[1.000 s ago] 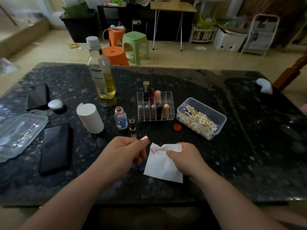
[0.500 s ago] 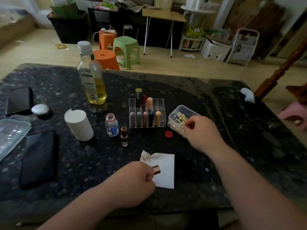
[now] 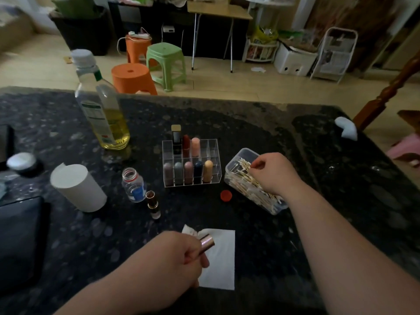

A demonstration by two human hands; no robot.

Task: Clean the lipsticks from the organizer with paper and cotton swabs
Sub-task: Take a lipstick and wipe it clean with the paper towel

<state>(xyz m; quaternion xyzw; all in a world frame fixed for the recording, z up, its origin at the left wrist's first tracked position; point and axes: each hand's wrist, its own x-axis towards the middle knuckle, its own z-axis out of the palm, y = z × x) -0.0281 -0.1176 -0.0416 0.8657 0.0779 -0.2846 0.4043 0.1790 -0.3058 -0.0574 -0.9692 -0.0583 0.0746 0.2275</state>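
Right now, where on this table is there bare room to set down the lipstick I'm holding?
Bare: the strip between the paper and the organizer, from the standing lipstick to the red cap; also the far tabletop behind the organizer. Crowded: paper roll through swab box, where your right hand picks among cotton swabs.

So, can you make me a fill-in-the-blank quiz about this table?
The right hand reaches into the clear box of ____.
The left hand grips a ____ over the white paper.
The organizer holds ____ lipsticks in its front row.
The loose cap near the organizer is ____.
Missing words: cotton swabs, lipstick, five, red.
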